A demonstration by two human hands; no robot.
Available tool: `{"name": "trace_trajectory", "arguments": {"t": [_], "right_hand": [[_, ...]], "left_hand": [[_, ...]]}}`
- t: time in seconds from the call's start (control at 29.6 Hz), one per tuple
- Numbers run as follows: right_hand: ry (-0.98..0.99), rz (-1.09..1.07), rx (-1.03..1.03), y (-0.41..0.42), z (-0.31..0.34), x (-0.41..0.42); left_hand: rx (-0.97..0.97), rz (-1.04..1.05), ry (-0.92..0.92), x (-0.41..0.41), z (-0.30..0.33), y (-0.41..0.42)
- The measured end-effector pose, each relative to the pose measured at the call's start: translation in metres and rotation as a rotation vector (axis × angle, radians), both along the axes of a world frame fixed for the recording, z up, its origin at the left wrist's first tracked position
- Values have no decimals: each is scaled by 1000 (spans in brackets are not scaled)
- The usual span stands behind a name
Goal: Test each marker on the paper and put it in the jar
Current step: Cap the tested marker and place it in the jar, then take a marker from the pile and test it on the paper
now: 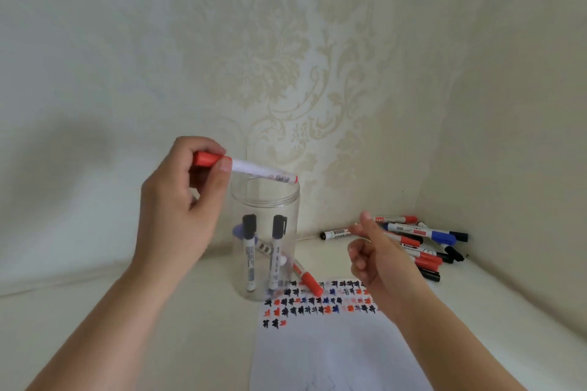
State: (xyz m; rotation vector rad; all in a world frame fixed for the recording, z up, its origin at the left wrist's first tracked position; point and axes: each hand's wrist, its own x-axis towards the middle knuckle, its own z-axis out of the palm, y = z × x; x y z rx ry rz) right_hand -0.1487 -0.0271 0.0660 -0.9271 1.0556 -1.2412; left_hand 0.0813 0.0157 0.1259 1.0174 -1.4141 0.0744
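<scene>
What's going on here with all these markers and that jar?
A person is sorting markers. The left hand pinches a red-capped marker by its cap end, holding it over the mouth of a clear jar that already holds several markers. The right hand hangs loosely curled and empty near a pile of markers in the corner. In front lies a paper covered with rows of red, black and blue test scribbles.
</scene>
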Motion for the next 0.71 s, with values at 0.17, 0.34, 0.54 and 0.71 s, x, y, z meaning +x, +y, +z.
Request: {"name": "trace_trajectory", "arguments": {"t": [0.17,0.34,0.54,0.71], "right_hand": [[67,12,21,-9,1,8],[92,13,39,-16,-1,15],[158,15,55,-23,-14,7],[475,-39,-26,-33,-25,-20]], "left_hand": [[209,177,-403,-8,13,-26],[371,241,-712,-17,4,-46],[157,228,-643,-26,-7,-42],[76,-154,-639,-67,-30,-32]]}}
